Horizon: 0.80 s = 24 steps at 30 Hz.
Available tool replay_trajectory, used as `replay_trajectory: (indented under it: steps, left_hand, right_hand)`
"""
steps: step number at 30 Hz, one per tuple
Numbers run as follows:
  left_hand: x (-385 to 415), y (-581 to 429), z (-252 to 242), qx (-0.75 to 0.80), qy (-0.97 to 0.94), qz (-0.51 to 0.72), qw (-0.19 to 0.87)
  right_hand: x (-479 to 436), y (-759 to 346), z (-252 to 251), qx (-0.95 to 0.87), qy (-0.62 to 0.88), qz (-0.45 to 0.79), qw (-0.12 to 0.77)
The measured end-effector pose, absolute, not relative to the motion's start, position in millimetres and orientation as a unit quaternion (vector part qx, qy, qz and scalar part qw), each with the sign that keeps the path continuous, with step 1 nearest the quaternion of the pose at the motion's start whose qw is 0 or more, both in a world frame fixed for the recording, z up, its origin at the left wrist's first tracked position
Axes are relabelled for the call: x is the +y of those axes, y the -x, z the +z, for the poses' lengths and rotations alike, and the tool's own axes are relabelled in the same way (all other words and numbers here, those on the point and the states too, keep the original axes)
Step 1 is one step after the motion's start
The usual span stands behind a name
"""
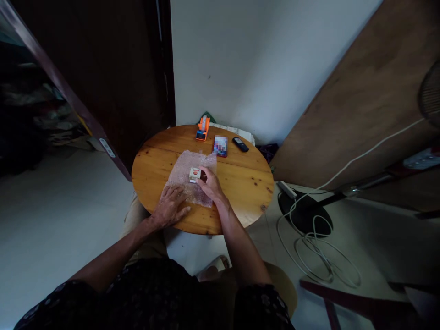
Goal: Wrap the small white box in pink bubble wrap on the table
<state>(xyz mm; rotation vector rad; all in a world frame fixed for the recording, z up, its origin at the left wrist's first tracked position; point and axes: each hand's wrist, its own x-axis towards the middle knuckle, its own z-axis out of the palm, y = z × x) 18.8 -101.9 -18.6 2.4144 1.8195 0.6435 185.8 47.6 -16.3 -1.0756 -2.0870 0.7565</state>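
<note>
A sheet of bubble wrap [187, 167] lies on the round wooden table [244, 183]. A small white box with a red mark [194, 174] sits on the middle of the sheet. My right hand [210, 183] has its fingers closed on the box's right side. Lying flat, my left hand [170, 206] presses the near left corner of the bubble wrap, fingers stretched out.
At the table's far edge sit an orange tape dispenser [202, 128], a small flat packet [220, 145] and a dark remote-like device [240, 144]. A fan base [304, 215] with coiled white cable [319, 256] stands on the floor to the right. A wooden board [364, 105] leans against the wall.
</note>
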Motion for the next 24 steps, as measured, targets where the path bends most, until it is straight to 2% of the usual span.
replay_trajectory:
  steps: [13, 24]
  left_hand:
    - [-100.1, -19.2, -23.8, 0.593, -0.774, 0.221, 0.010]
    - [-98.2, -19.5, -19.7, 0.602, -0.763, 0.233, 0.019]
  right_hand:
    - [47.4, -189.9, -22.0, -0.804, 0.366, 0.324, 0.338]
    - [51.3, -190.7, -22.9, -0.796, 0.384, 0.314, 0.347]
